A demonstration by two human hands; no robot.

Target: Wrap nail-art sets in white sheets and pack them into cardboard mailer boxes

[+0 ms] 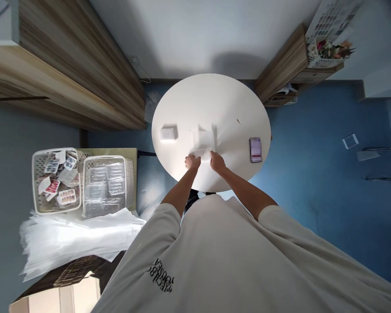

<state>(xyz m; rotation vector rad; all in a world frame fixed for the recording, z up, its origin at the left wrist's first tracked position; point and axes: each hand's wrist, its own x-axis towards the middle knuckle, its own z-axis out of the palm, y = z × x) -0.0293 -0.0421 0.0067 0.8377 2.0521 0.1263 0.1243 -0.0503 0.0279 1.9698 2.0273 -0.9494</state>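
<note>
A thin, translucent white sheet [204, 139] lies on the round white table in front of me, its near edge lifted or folded over. My left hand [193, 162] is closed at the near left corner of the sheet, thumb against it. At the near right corner, my right hand [217, 162] pinches the same sheet. Whether anything lies inside the sheet is hard to tell. Left of my hands sits a small white block-like pack [168, 134].
The round table [211, 95] also bears a phone [256, 150] at the right. To my left stand a white basket of carded small items [35, 182], a basket of clear plastic boxes [128, 178] and a pile of white sheets [81, 232]. Wooden cabinets [84, 65] flank the table.
</note>
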